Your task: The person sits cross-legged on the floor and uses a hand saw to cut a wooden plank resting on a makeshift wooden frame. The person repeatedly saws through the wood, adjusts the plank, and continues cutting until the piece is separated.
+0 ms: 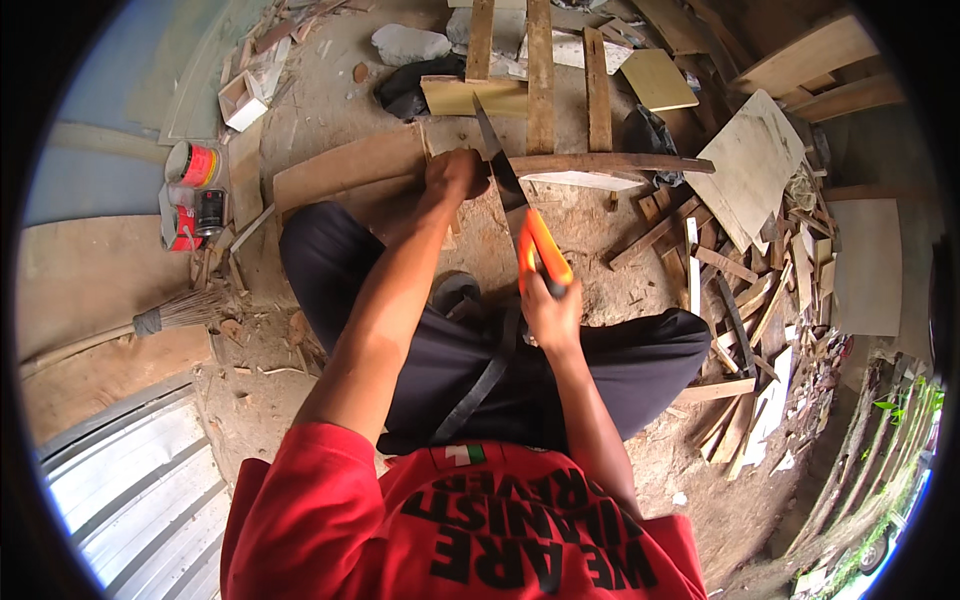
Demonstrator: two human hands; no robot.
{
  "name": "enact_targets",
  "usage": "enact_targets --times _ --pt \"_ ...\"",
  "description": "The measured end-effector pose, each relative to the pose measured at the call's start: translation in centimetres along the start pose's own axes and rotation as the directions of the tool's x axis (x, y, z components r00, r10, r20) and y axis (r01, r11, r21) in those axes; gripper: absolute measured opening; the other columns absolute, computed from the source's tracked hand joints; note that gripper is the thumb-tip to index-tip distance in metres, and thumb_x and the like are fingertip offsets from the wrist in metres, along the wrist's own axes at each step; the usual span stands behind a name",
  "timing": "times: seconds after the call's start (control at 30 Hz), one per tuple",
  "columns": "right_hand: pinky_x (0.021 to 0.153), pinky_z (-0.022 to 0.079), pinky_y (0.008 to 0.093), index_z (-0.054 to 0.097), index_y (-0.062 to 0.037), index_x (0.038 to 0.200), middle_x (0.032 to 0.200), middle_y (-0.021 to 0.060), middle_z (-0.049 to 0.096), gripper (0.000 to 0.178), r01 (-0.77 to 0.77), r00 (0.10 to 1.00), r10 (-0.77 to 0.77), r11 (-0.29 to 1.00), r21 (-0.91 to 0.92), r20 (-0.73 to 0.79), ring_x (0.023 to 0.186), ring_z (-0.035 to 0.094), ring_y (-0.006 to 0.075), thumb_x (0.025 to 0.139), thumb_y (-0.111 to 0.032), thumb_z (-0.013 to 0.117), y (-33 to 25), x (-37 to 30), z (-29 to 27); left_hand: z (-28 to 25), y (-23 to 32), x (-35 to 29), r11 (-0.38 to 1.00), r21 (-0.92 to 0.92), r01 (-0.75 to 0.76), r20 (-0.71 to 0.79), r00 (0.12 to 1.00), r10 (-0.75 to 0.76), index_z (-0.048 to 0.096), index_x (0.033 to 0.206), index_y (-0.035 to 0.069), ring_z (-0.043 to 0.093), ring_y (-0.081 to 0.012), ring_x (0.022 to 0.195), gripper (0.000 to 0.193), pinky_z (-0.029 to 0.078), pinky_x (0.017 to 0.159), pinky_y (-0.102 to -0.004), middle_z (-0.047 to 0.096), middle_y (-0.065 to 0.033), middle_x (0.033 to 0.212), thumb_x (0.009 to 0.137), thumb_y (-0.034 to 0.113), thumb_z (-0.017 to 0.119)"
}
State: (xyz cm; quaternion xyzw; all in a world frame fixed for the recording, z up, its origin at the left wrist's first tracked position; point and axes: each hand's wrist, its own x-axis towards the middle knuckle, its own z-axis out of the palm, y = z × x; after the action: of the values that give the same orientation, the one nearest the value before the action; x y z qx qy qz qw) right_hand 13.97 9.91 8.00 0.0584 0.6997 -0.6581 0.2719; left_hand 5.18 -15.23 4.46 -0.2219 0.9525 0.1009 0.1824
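My right hand is wrapped round the orange and black handle of a handsaw. Its dark blade points away from me and crosses a brown wooden strip near the strip's left end. Just left of the blade, my left hand is closed on that end of the strip; its fingertips are hidden. A wide brown board lies to the left of this hand. Beyond the strip, several narrow planks run away from me, and a pale yellowish board lies near the saw's tip.
Scrap wood is heaped on the right beside a large pale sheet. Paint cans and a broom are on the left. Concrete lumps and a black plastic bag lie farther off.
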Motion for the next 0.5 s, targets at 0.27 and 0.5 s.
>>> enact_targets --times 0.27,0.5 --pt "0.052 0.042 0.0305 0.057 0.0002 0.073 0.057 0.0049 0.052 0.016 0.144 0.982 -0.109 0.96 -0.24 0.154 0.055 0.051 0.0081 0.086 -0.005 0.065 -0.7 -12.7 -6.4 2.0 -2.2 1.0 0.994 -0.111 0.0 -0.09 0.996 -0.01 0.074 0.101 0.003 0.071 -0.0335 0.103 0.027 0.057 0.086 -0.0435 0.073 -0.0181 0.107 0.085 0.023 0.067" --pt "0.052 0.04 0.0319 0.057 0.0013 0.071 0.059 0.0018 0.05 0.022 0.174 0.982 -0.167 0.982 -0.074 0.093 0.058 0.047 0.0073 0.088 -0.012 0.064 0.2 -1.1 -0.2 -0.4 -0.2 0.1 0.998 -0.038 -0.056 -0.035 0.998 0.054 0.075 0.101 0.003 0.072 -0.0351 0.098 0.029 0.058 0.084 -0.0438 0.074 -0.02 0.102 0.081 0.022 0.07"
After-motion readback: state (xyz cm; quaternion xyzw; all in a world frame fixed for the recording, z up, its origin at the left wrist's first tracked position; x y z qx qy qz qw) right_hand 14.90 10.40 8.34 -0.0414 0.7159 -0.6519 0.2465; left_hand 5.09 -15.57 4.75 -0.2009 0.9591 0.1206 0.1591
